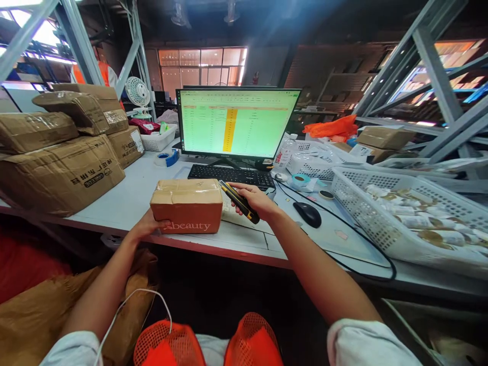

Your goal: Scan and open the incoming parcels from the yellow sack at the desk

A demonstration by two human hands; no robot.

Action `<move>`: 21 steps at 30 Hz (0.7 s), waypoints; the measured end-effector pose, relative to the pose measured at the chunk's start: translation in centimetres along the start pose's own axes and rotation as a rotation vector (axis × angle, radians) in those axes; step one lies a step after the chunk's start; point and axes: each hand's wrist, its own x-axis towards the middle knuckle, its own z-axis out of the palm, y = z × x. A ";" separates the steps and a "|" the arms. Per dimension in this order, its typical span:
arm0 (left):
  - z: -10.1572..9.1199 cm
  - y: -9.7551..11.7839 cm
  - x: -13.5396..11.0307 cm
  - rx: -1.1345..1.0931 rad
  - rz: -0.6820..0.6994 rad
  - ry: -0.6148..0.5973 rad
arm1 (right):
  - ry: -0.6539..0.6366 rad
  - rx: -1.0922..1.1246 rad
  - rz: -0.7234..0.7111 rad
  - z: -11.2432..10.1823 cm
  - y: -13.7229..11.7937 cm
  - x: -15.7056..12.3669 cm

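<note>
Our left hand (150,224), partly hidden, grasps one "beauty" carton (186,209) | our right hand (256,200) grips one utility knife (244,207)

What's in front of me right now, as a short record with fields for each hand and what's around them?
Left hand: gripping the left end of a brown box lettered "beauty"
Right hand: holding a yellow-and-black utility knife, tip near the box's upper right corner
Behind the box: black keyboard, lit monitor
Left side: stacked cartons
Right side: black mouse, white basket of small items
</note>
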 end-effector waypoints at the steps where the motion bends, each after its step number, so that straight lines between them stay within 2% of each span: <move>1: 0.0 0.0 0.1 0.008 0.005 0.007 | -0.007 -0.002 0.000 -0.1 0.1 -0.5; 5: -0.1 -0.2 0.2 0.045 0.017 0.044 | -0.034 -0.025 -0.008 -0.4 0.4 -2.3; 11: 0.5 0.1 -0.2 0.010 -0.002 0.086 | -0.156 -0.125 -0.046 -0.6 1.5 -4.5; 13: 0.7 0.4 -0.3 -0.011 -0.013 0.077 | -0.139 -0.154 -0.053 -1.0 1.9 -4.9; 15: 0.8 1.0 -0.5 0.002 0.006 0.121 | -0.084 -0.158 -0.038 -1.9 2.4 -5.0; 17: 0.7 2.4 -0.8 0.148 0.073 0.267 | -0.004 -0.143 -0.012 -3.0 2.8 -5.0; 19: 0.9 4.4 -1.1 0.458 0.183 0.476 | 0.066 -0.158 -0.008 -4.0 3.1 -5.1; 21: 1.8 6.7 -1.6 0.814 0.308 0.584 | 0.098 -0.239 -0.033 -4.3 3.3 -5.3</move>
